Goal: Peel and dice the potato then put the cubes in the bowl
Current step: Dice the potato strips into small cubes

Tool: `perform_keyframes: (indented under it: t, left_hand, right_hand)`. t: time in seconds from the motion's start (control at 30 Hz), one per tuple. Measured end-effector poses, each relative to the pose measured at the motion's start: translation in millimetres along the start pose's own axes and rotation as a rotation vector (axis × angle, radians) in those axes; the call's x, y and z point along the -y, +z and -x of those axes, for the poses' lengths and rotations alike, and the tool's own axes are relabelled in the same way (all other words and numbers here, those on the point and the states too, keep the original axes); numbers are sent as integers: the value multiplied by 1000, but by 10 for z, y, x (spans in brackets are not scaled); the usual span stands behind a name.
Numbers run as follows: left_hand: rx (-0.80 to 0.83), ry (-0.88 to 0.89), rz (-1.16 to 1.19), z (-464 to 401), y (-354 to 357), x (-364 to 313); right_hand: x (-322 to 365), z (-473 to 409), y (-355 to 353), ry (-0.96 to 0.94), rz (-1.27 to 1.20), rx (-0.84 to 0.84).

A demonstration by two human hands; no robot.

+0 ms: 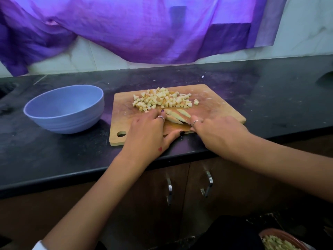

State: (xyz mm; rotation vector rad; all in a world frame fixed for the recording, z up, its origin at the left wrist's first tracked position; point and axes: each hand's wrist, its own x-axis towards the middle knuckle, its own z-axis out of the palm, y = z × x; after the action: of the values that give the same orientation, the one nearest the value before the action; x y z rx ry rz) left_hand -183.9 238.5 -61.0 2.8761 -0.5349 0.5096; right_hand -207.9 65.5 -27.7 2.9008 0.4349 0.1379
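Most of your potato is diced into cubes [163, 100] on the board [216, 105] — the bowl [63, 109] holds none yet. Your left hand [149, 129] presses the last strips [177, 116] with flat fingers; your right hand [212, 130] curls over something hidden — what it holds I cannot tell.

Both arms are reaching over the cutting board [207, 105]; left hand [149, 130] is lying flat, right hand [216, 131] is curling fingers downward.

A black stone counter [54, 159] is backed by pale tiled wall [306, 24]; purple cloth [144, 29] is draped above, brown cabinet doors [225, 195] with metal handles [207, 186] below.
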Motion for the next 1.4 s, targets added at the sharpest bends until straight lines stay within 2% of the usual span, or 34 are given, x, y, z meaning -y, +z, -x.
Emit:
perform_keyframes:
  t: [0.17, 0.4, 0.53, 0.63, 0.73, 0.93, 1.1, 1.2, 1.4]
  left_hand:
    - [31, -31, 70, -31, -83, -20]
    - [158, 54, 160, -310, -218, 75]
    - [115, 63, 152, -286, -255, 81]
    - [31, -12, 173, -181, -251, 118]
    - [-47, -68, 236, -70, -205, 192]
    - [-106, -82, 283, 0, -192, 218]
    - [-157, -79, 266, 24, -149, 177]
    - [-140, -72, 267, 15, -146, 172]
    - [11, -58, 421, -122, -279, 251]
  right_hand:
    - [-149, 5, -74, 124, -226, 73]
    - [-354, 172, -60, 282, -233, 56]
    - [-355, 254, -80, 271, -260, -21]
    - [-341, 271, -83, 257, -253, 11]
    - [-297, 254, -105, 251, -292, -66]
    - [-72, 113, -24, 46, -530, -249]
    - [-24, 70, 57, 115, -570, -235]
    - [-43, 102, 58, 119, -578, -260]
    - [-132, 301, 7, 134, -613, -286]
